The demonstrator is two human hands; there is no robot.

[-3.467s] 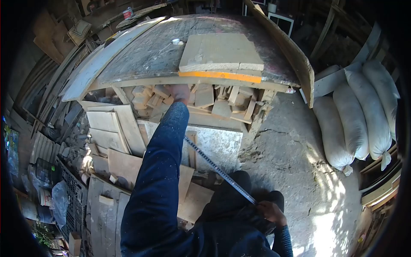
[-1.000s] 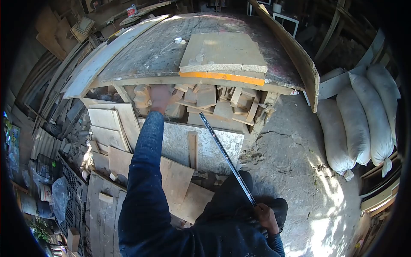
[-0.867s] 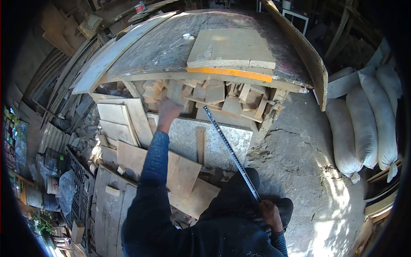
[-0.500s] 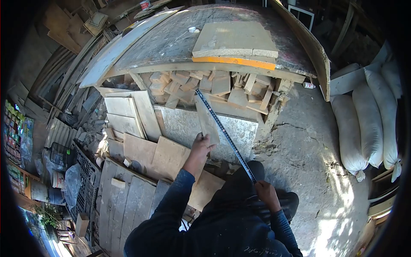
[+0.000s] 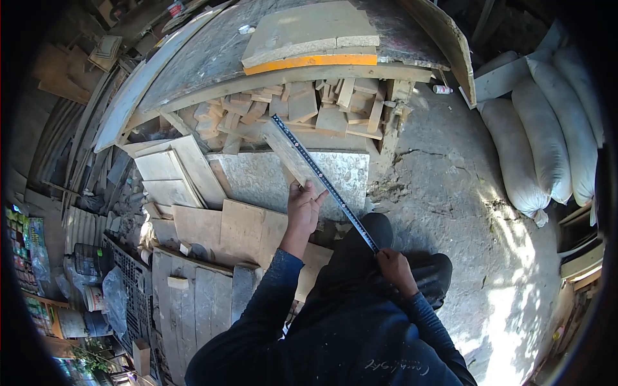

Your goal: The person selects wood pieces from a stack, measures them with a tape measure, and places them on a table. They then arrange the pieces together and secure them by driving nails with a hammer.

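My left hand is closed on the lower end of a narrow wooden board, which slants up and away toward the workbench. Along the board's right edge runs a black tape measure with pale markings, its far tip level with the board's upper end. My right hand grips the near end of the tape close to my knee; any case there is hidden by the fingers and dark clothing. Behind the board leans a pale patterned panel.
Wood offcuts are piled under the workbench. Boards with an orange edge lie on top. Thin panels lean at left, near a plank platform. Filled sacks rest at right on the concrete floor.
The view has shifted, so the bench sits higher and further left. The board's upper end has swung left, and the tape slants more. Both hands keep their hold.
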